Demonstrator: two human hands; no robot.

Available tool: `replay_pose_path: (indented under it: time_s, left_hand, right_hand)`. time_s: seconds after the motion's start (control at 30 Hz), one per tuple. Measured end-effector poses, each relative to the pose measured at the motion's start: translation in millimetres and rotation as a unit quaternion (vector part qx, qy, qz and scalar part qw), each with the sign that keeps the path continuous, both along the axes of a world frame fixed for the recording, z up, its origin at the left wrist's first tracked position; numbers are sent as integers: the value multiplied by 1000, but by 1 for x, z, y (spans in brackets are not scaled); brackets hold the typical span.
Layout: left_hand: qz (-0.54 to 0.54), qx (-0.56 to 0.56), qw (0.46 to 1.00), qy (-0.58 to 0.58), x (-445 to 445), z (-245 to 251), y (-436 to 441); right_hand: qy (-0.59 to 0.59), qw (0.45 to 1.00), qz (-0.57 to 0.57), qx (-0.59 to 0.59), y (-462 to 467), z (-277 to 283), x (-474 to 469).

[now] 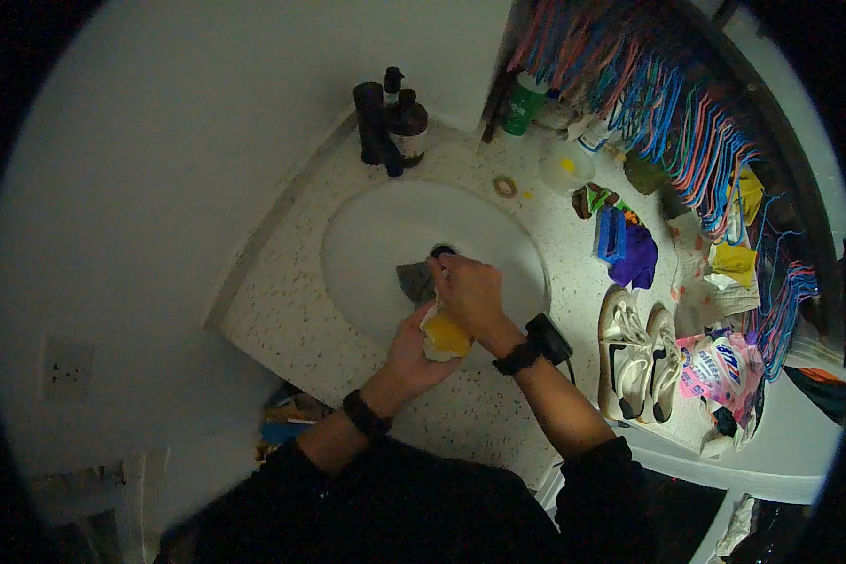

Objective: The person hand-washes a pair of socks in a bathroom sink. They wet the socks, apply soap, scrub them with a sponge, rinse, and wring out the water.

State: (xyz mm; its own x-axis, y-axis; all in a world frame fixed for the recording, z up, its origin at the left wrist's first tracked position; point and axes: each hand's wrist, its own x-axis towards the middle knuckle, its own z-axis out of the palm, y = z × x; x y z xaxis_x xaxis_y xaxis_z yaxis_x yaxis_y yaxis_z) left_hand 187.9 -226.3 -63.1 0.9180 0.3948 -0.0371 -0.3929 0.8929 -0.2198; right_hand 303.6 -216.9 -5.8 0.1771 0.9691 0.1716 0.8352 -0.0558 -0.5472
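Observation:
Over the near part of a white oval sink, my left hand is closed around a yellow-and-white item, perhaps a cloth or sponge; its kind is not plain. My right hand is just above it, its fingers pinched at the item's upper end; what lies between the fingertips is hidden. A grey, flat piece shows beside my fingers, over the basin. Past my fingertips is the dark drain. Both wrists wear black bands.
Dark bottles stand behind the sink. To the right are a blue brush or holder, a purple cloth, white sneakers and a pink pouch. A clear bowl, a green cup and many plastic hangers are farther back.

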Motion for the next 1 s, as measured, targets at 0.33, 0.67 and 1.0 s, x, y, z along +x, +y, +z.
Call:
replay_pose_path:
  time_s: [0.33, 0.67, 1.0]
  left_hand:
    - [121, 17, 985, 122, 6, -4, 20]
    - [77, 578, 679, 446, -13, -5, 16]
    - [127, 258, 909, 303, -23, -4, 57]
  right_hand:
    - [-98, 979, 75, 161, -7, -11, -22]
    - [-80, 990, -76, -93, 35, -39, 17]
    - [-88, 947, 165, -263, 30, -90, 82]
